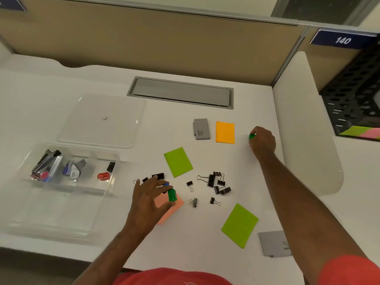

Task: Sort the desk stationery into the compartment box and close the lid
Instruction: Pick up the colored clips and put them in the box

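On the white desk sits a clear box at the left, with its lid lying flat behind it, off the box. Some things are already in the back parts of the box: shiny tools, small packets, a red piece and one black clip. The front part looks bare.

Lots is still out. Black clips lie in a loose bunch in the middle. Two green pads, an orange pad, a pink pad and two gray cards wait too.

Over the pink pad, the left hand pinches a small green piece, with something blue just behind it. Far to the right, the right hand is curled around another green piece.

I think the job is only partly done. The lid goes on last.
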Tool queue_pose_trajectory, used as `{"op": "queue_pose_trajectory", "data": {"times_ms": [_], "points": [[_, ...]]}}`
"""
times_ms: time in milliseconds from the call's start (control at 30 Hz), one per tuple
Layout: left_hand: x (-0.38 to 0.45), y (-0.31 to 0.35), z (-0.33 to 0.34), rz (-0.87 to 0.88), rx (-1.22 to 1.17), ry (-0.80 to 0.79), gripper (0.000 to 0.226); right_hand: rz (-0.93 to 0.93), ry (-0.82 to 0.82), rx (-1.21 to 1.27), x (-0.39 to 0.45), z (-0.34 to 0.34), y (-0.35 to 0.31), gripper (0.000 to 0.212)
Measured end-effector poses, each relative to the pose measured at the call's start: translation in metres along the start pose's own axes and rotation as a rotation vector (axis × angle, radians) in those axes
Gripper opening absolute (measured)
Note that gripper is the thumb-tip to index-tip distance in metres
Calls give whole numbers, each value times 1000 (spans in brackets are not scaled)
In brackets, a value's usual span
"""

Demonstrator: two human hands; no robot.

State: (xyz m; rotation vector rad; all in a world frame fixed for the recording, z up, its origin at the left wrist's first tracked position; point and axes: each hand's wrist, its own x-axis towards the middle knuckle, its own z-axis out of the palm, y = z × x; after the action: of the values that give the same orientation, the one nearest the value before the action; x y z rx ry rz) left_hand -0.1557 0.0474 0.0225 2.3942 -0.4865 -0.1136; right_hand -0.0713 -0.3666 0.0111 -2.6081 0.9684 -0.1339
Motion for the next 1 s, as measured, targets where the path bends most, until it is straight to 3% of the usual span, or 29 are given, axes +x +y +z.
{"op": "queue_pose_trajectory", "data": {"times_ms": [200,367,500,700,1000], "points": [[-2,-1,-11,-77,-86,137,47,-58,-13,-76,-4,6,4,19],[3,-11,-39,-61,-80,294,48,25,-6,113,-15,5,12,22],[6,-24,-49,-47,-96,321,46,39,-75,324,-28,3,10,19],[8,-36,-56,-58,-160,326,45,-23,-211,312,-57,11,-3,17],[8,-64,-76,24,-181,283,47,-55,-184,377,-103,5,-37,18]]}}
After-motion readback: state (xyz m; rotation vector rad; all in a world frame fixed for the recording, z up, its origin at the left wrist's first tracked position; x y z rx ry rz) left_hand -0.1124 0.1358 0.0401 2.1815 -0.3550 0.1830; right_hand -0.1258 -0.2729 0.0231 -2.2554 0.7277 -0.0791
